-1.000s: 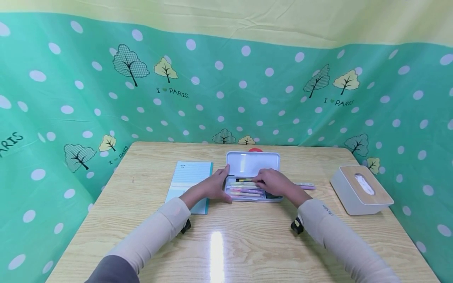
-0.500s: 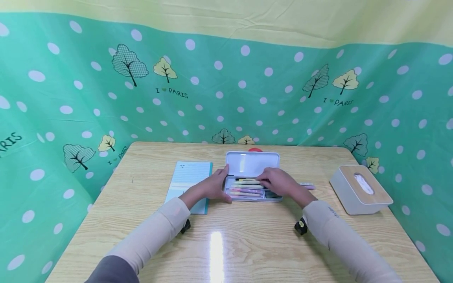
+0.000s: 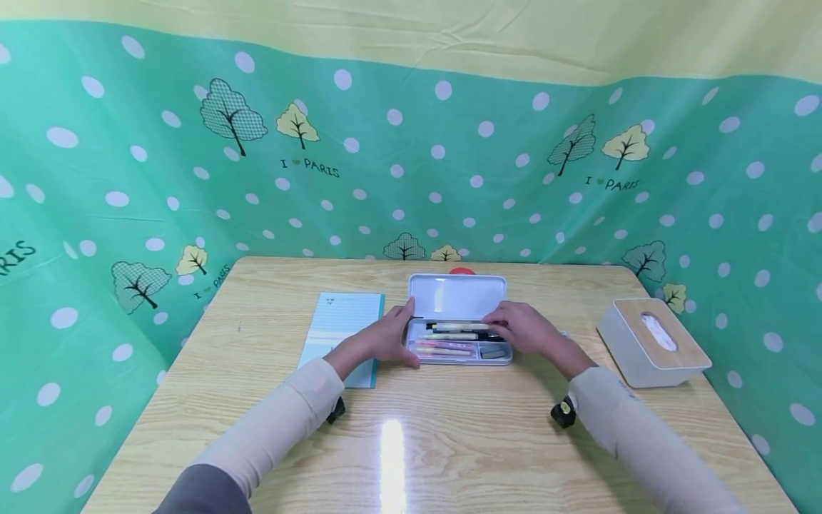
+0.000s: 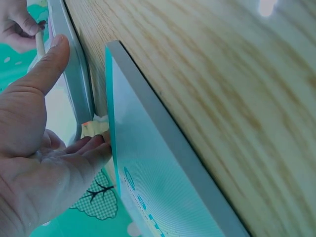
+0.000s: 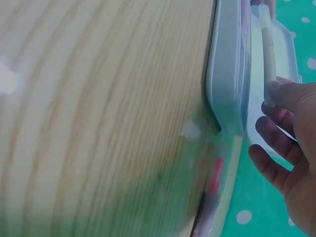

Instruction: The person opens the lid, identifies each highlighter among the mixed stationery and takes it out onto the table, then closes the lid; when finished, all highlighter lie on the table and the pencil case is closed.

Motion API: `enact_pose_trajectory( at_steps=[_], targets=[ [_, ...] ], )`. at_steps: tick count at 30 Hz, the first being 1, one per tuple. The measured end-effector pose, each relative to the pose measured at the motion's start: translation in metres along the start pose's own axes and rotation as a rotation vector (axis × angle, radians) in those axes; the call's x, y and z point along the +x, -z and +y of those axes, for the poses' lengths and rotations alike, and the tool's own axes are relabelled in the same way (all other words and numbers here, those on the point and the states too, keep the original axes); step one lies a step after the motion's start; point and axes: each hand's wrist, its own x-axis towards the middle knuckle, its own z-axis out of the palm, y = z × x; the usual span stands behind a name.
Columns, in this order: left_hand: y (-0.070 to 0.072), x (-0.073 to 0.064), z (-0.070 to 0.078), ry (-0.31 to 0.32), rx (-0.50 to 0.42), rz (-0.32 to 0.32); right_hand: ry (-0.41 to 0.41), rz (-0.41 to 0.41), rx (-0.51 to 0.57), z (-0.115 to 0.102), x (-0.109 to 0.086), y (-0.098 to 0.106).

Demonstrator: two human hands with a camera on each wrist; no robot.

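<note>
An open white pencil case (image 3: 452, 362) lies at the middle of the table, its lid (image 3: 469, 296) tipped back. Several pens (image 3: 443, 350) lie in its long compartment, and a dark grey block (image 3: 493, 353) sits in the small one at right. My left hand (image 3: 388, 335) spans the case's left end, thumb straight at the front corner and fingers toward the lid. Between thumb and index finger, my right hand (image 3: 523, 327) pinches one end of a cream-barrelled pen (image 5: 269, 54). That pen stretches leftward over the back of the compartment; the right hand's other fingers are loosely bent.
A lined light-blue notepad (image 3: 337, 321) lies beside the left hand. At right stands a tissue box (image 3: 642, 357) with a wooden top. Something red (image 3: 462, 270) shows behind the lid. A pink-tipped pen (image 5: 215, 182) lies on the table right of the case.
My right hand has moved to the right across the case, pinching the cream pen. The small compartment and dark pens at the back show more now. My left hand stays in place.
</note>
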Motion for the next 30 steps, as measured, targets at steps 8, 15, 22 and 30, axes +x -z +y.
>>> enact_pose_trajectory(
  at_steps=[8, 15, 22, 30],
  targets=[
    [0.002, -0.001, 0.002, 0.001, 0.005, 0.008, -0.019, 0.029, 0.020, 0.014, -0.016, 0.003],
    [0.002, -0.001, 0.003, 0.000, 0.011, 0.006, -0.085, 0.051, 0.073, 0.027, -0.030, 0.006],
    [0.002, -0.002, 0.002, 0.006, 0.014, 0.005, -0.128, 0.091, 0.123, 0.039, -0.040, 0.010],
    [0.001, 0.000, 0.001, 0.006, 0.013, -0.001, -0.177, 0.110, 0.088, 0.054, -0.056, 0.013]
  ],
)
